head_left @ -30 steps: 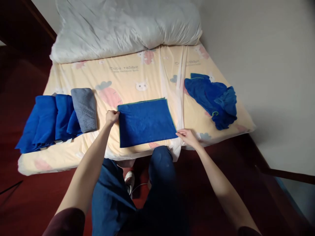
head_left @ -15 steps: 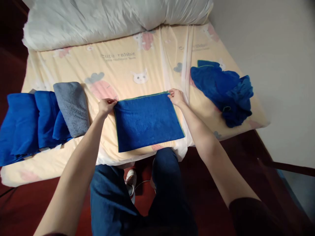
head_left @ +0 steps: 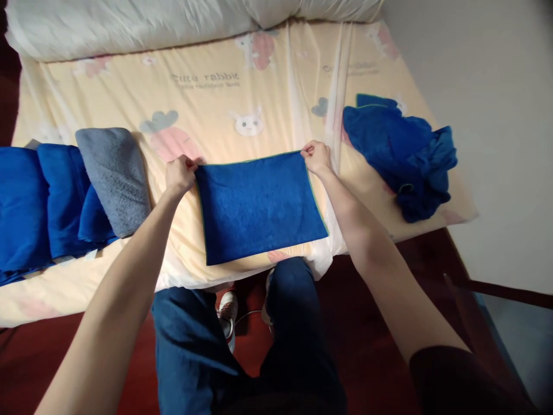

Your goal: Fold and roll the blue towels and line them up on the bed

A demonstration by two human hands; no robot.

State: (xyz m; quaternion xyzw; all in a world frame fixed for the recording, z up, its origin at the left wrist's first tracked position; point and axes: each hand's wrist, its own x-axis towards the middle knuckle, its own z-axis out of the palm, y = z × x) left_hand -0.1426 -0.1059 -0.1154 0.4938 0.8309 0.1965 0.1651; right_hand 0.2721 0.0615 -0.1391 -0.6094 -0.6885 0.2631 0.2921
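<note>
Pinching far corners of the blue cloth: my left hand, right hand; cloth lies between, toward me. Right has moved from near corner; far edge seems evenly controlled.

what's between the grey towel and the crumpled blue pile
In the head view, a flat blue cloth, with left hand and right hand at its far corners.

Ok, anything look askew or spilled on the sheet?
The crumpled blue heap on the right: it's bunched up, whereas the blue cloth between the left hand and right hand is spread smooth. No spill shows.
</note>
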